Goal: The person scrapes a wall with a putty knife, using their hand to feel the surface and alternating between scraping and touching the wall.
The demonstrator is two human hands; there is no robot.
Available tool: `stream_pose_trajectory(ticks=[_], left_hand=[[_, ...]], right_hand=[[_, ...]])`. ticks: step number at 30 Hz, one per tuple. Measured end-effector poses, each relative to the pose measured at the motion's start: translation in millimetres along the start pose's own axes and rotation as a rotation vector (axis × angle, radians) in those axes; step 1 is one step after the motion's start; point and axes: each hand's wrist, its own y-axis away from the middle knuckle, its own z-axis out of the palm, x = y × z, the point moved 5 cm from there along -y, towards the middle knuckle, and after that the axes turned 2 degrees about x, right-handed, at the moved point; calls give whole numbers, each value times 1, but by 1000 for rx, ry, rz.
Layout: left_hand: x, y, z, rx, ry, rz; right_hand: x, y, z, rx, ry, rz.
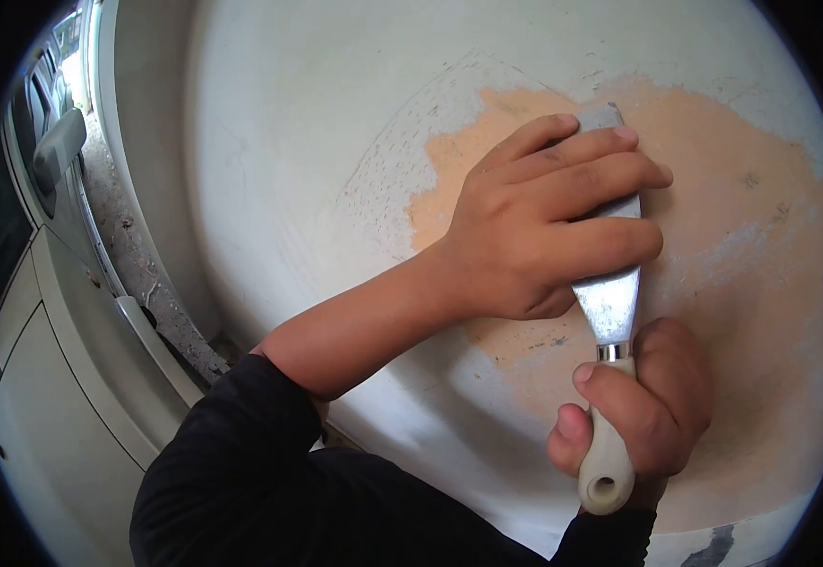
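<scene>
Metal scraper (610,304), held in two hands

Scraper: one. Lies slantwise over the orange-tan patch (733,180) of a pale panel (289,180), blade tip near the patch's upper edge, handle (608,439) toward the person's body. Whether the blade tip touches the panel cannot be told. Blade dull and widening toward its tip; one shiny collar (614,352); off-white handle with one round hole (604,486) near its end.

Hands: two, both bare.
Left hand (525,217): laid across the blade, palm down, open, four fingers extended and a little apart, thumb partly hidden beneath.
Right hand (662,402): closed around the handle just below the collar, fingers curled, one fingertip at the handle's near side.

Sleeves: two, black; the left sleeve (232,425) ends near the elbow, the right sleeve (615,537) near the wrist.

Panel: one, pale, curved toward the left, with a band of small dark flecks beside the patch. One dark grey mark (711,548) at the lower edge.

Car (62,397): one, pale, partly visible at the left, with one side mirror (59,146) showing.
</scene>
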Motion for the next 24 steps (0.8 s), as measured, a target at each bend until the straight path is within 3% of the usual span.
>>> stream_pose_trajectory(ticks=[5,10,14,16,24], left_hand=[[-5,-6,0,67,-15,-3],[-3,-3,0,29,-33,30],[-4,-8,-1,65,-1,-28],[-6,-5,-1,52,14,-1],[-3,-4,2,58,24,-19]], right_hand=[[3,-7,0,5,-25,87],[4,0,3,-45,-24,12],[1,-8,3,-87,-18,87],[2,-4,2,7,-2,37],[2,-5,0,-28,7,49]])
